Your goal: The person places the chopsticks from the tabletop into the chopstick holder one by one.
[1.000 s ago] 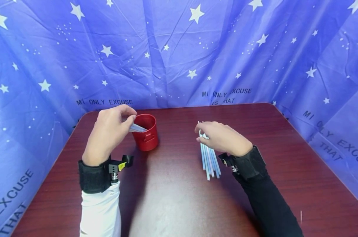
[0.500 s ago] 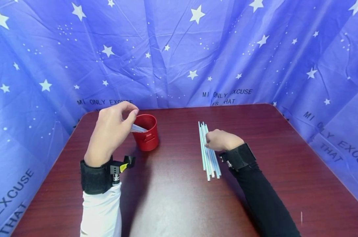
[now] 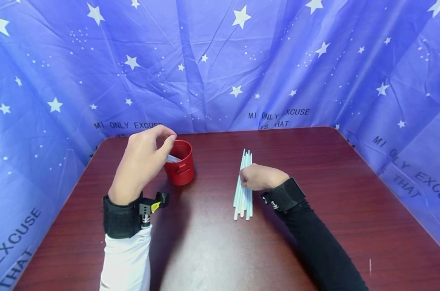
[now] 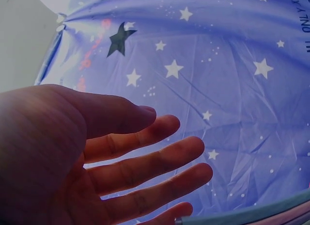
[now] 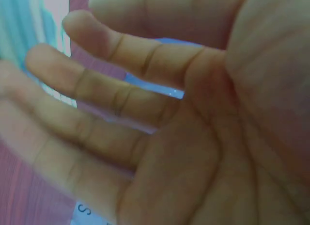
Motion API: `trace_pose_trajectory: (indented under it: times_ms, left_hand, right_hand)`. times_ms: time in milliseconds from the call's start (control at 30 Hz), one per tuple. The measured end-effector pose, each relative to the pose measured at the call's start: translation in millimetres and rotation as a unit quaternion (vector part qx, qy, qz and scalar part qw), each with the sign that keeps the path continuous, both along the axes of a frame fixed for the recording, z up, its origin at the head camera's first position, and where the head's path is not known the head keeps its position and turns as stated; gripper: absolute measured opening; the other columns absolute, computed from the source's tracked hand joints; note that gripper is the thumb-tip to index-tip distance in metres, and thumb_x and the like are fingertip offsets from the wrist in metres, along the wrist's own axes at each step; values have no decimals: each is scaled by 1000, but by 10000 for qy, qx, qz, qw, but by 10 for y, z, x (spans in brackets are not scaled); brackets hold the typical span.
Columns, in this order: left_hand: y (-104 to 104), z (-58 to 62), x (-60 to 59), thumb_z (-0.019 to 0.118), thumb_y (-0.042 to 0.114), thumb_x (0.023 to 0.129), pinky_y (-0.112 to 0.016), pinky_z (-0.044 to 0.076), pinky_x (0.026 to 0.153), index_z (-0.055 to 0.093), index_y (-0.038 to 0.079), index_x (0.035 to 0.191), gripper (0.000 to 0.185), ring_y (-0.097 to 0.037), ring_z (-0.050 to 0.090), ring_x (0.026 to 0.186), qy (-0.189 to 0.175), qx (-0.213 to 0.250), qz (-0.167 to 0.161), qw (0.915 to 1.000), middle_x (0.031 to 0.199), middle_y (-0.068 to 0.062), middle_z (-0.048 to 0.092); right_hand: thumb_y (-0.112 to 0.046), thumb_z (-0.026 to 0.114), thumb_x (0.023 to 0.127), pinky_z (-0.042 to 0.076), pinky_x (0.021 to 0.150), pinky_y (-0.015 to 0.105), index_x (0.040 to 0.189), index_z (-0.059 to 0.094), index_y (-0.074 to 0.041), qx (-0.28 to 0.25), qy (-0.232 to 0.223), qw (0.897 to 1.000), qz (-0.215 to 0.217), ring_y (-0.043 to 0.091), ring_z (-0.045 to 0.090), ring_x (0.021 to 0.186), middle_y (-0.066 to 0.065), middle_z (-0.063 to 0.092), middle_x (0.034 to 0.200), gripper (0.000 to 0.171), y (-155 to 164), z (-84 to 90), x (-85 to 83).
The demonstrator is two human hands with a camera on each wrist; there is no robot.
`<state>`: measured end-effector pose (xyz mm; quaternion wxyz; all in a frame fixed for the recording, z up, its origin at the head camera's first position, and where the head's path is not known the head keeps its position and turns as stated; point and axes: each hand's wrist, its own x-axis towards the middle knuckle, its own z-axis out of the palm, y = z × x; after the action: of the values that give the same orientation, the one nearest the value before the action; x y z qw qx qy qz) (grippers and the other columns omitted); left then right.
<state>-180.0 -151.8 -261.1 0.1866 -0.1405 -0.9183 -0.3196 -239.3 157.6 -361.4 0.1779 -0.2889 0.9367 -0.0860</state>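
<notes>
The left hand (image 3: 141,161) hangs above the near-left rim of the red cup (image 3: 180,162); its thumb and forefinger come together over the cup's mouth, yet the left wrist view shows the fingers (image 4: 145,164) spread and relaxed with nothing between them, so the hand is released; just below its fingertips, pale straws (image 3: 173,158) lie slanted inside the cup; the cup stands on the dark red table (image 3: 212,242), touching nothing else. Well apart to the right, the right hand (image 3: 257,178) rests on a bundle of light blue straws (image 3: 243,190) lying flat on the table; its fingers (image 5: 97,89) stretch out across them, pressing rather than grasping; the bundle runs away from the wrist, slightly fanned at the near end. Behind both hands hangs a blue starred cloth (image 3: 220,60).
</notes>
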Motion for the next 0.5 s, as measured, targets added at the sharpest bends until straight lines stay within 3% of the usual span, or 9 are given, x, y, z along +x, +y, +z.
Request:
trace_pose_trajectory:
  times_ms: [133,300,500]
  left_hand:
    - [29,-1,-7,60,17,108,-45,52,85,78,8,114,21,-30,69,96,-23,-47,-34,10000,104,-12,79]
    - [34,4,-10,60,17,107,-46,52,85,78,8,114,21,-30,70,97,-24,-61,-50,10000,105,-12,79]
    - [36,12,-23,60,17,108,-50,56,91,78,7,115,21,-32,71,102,-103,-32,-100,9999,108,-14,79]
  right_hand:
    - [-3,64,96,52,74,26,86,72,-8,-121,156,9990,411,9,57,77,-4,65,82,15,-28,-9,-8]
    - [-1,67,95,60,89,30,96,83,-7,-57,128,9984,542,12,70,92,0,79,95,17,-49,-13,-16]
    - [-1,67,92,58,85,28,90,82,-9,1,63,9991,423,11,65,86,-3,76,89,17,-35,-10,-18]
